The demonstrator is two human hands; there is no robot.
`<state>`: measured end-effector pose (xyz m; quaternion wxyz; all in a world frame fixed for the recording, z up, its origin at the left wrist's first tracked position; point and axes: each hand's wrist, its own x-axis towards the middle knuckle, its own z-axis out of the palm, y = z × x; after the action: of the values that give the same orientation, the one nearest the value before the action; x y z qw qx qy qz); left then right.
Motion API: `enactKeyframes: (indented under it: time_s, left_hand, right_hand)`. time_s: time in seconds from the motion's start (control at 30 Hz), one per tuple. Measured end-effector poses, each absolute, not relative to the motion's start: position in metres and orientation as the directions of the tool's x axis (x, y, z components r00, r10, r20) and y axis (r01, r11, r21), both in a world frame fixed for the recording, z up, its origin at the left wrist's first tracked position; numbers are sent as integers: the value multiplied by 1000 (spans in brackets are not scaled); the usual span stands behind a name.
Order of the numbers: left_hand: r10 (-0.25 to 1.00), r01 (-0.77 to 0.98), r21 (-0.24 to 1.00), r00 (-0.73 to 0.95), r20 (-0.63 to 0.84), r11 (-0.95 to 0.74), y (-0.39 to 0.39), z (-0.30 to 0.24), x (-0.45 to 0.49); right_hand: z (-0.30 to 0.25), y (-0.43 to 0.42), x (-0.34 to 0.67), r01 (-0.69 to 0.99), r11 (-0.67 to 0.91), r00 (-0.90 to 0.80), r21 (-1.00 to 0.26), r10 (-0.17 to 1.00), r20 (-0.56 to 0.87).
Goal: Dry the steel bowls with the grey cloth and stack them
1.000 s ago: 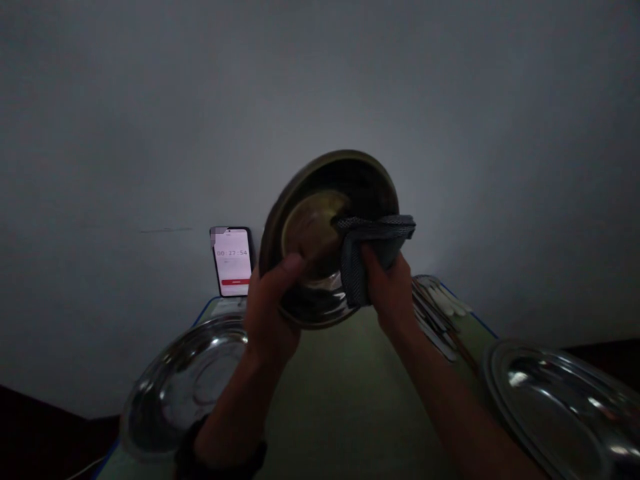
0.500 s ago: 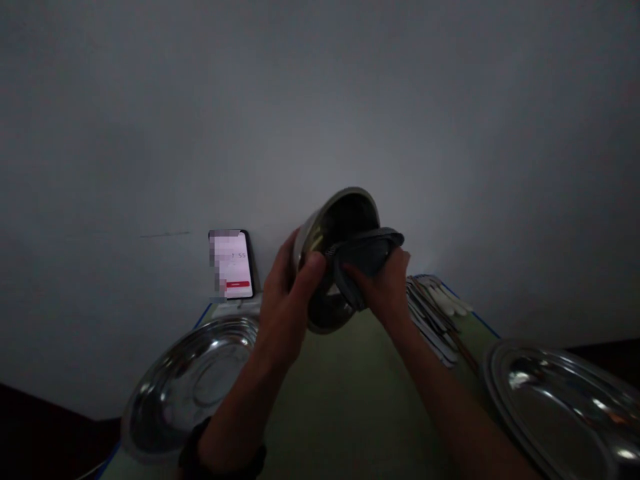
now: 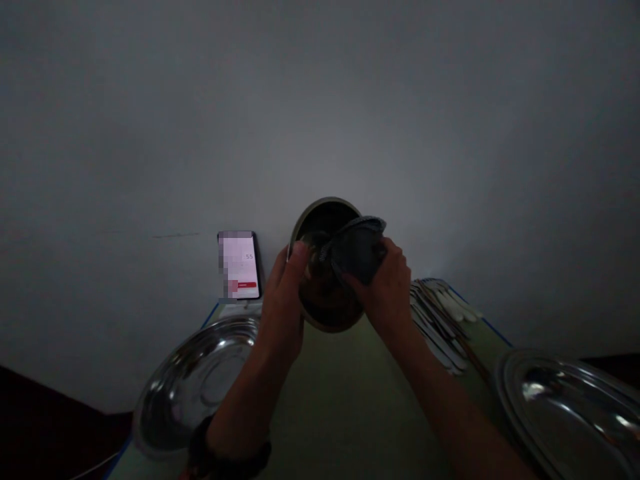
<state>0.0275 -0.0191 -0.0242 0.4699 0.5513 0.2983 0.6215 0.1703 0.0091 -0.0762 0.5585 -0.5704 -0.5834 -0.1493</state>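
My left hand (image 3: pixel 286 300) grips a round metal bowl (image 3: pixel 327 321) by its left side, thumb over the rim. The bowl is held up off the table, tilted so its dark inside faces me. In my right hand (image 3: pixel 389 287) a dark grey cloth (image 3: pixel 361 250) is bunched, and part of it reaches into the bowl's opening. The fingertips of my right hand are partly hidden behind the cloth.
A large metal basin (image 3: pixel 180 393) stands at the left of the green table (image 3: pixel 345 413). Several knives and other cutlery (image 3: pixel 440 320) lie to the right, beside a metal oval tray (image 3: pixel 505 387). A lit phone (image 3: pixel 245 267) leans against the wall (image 3: pixel 320 120).
The bowl has turned so its opening faces me more squarely, and it sits slightly further left. My right hand and the cloth have shifted a little left with it.
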Motion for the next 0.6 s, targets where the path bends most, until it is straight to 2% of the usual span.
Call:
enactKeyframes:
  time_s: [0.1, 0.2, 0.27, 0.4, 0.5, 0.6]
  left_hand:
    - [933, -301, 888, -19, 358, -347, -14, -27, 24]
    - [944, -301, 902, 22, 330, -309, -13, -26, 23]
    - [940, -283, 914, 91, 328, -291, -13, -25, 21]
    - [920, -171, 948, 246, 304, -267, -9, -23, 8]
    - [919, -133, 957, 272, 286, -258, -4, -23, -3]
    - [927, -109, 962, 260, 269, -248, -3, -21, -8]
  right_hand:
    - [-69, 1, 166, 888, 262, 182, -377, 552, 814]
    - [-63, -3, 167, 911, 234, 133, -340, 614, 778]
    - [-62, -2, 169, 886, 265, 138, -380, 631, 763]
    - [-63, 1, 176, 755, 378, 209, -536, 636, 742]
    - [-60, -1, 176, 632, 438, 200, -640, 705, 680]
    - [-57, -6, 169, 714, 406, 45, -571, 787, 616]
